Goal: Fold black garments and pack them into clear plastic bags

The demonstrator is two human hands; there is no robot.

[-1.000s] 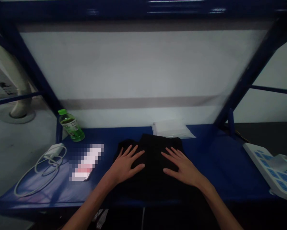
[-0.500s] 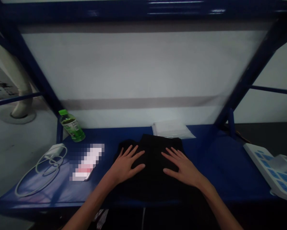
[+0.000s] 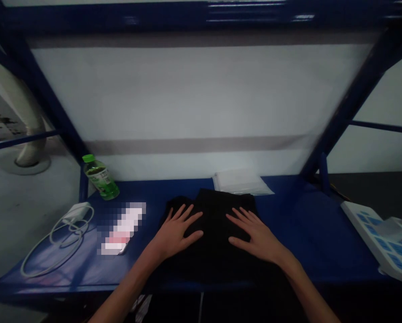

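From the head view, the left hand [image 3: 175, 234] and the right hand [image 3: 258, 236] lie flat on a folded black garment [image 3: 214, 229], fingers spread wide, holding nothing. The garment sits on the blue shelf [image 3: 308, 224], just before a clear plastic bag [image 3: 240, 182]. If the hands press unevenly, I think it could slide and lose its folds.

A green-capped plastic drink bottle [image 3: 101, 177] stands at the back left of the blue metal shelf [image 3: 308, 233]. Near it lie a white charger [image 3: 78, 210] with its looped cable [image 3: 53, 249] and a pixelated flat object [image 3: 122, 229]. A clear plastic bag [image 3: 241, 181] lies toward the back; a white panel with blue squares [image 3: 377, 237] sits far right.
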